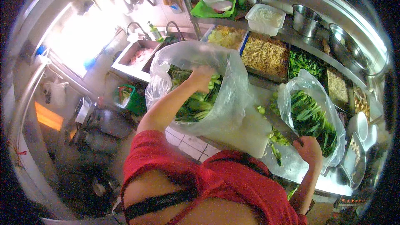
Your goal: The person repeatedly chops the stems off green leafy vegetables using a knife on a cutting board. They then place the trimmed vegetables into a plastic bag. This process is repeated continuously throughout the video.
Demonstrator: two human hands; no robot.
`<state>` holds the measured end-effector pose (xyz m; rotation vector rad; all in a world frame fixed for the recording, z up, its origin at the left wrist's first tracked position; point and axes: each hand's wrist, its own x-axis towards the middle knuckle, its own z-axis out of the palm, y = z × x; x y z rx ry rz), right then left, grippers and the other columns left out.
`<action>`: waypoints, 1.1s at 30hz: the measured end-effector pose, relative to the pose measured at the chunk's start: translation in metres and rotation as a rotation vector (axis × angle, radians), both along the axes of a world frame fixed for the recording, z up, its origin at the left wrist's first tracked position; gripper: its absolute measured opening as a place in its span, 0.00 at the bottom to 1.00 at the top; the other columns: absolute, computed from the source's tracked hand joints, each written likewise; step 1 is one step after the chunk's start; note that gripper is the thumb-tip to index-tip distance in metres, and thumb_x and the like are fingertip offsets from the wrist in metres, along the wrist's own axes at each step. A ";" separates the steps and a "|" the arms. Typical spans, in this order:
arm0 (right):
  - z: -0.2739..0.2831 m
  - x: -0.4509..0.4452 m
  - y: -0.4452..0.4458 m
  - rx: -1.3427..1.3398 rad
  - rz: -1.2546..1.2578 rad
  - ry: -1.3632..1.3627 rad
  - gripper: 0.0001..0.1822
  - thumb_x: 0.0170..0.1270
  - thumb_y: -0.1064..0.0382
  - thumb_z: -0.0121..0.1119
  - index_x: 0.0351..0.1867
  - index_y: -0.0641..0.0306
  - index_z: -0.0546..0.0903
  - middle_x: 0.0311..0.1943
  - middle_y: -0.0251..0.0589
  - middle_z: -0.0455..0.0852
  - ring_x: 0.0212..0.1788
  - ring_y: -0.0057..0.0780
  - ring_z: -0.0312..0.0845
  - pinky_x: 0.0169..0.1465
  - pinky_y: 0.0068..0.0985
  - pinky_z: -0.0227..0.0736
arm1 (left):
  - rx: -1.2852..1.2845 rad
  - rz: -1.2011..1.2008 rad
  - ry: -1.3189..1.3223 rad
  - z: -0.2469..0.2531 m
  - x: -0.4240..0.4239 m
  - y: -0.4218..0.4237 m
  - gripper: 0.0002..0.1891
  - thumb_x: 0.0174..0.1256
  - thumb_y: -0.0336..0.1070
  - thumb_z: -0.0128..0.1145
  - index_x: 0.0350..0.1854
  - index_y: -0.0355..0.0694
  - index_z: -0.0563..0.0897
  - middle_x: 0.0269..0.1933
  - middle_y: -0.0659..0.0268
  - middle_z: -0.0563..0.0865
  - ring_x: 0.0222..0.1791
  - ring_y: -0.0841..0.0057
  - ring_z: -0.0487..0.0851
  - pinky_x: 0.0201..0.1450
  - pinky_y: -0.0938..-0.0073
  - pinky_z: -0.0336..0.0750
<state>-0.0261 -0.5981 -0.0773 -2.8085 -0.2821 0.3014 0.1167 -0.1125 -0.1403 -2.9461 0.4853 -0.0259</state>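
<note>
My left hand (202,76) reaches into a large clear plastic bag (231,100) of leafy green vegetables (197,107). Its fingers curl around some pale green stems; the fingertips are partly hidden. On the right, my right hand (309,151) grips a kitchen knife (282,126), whose broad blade points away from me over the counter. Trimmed stem pieces (276,154) lie beside and below the blade. Under the big bag, a pale cutting board (250,136) is partly covered. A second plastic bag (284,100), close to the knife, stands open with leafy greens (312,115) inside.
Behind the bags are trays of shredded food (265,54) and chopped greens (304,64). A shelf above bears a white tub (265,20) and a steel pot (306,20). A sink (131,57) lies at the back left. Bowls (357,126) crowd the right edge.
</note>
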 end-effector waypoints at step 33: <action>-0.090 -0.054 -0.015 0.143 -0.109 0.214 0.24 0.63 0.45 0.51 0.29 0.67 0.82 0.27 0.59 0.83 0.35 0.58 0.79 0.42 0.48 0.72 | -0.644 0.261 0.586 -0.085 -0.071 -0.199 0.50 0.49 0.61 0.65 0.64 0.27 0.58 0.59 0.38 0.74 0.59 0.51 0.74 0.60 0.60 0.69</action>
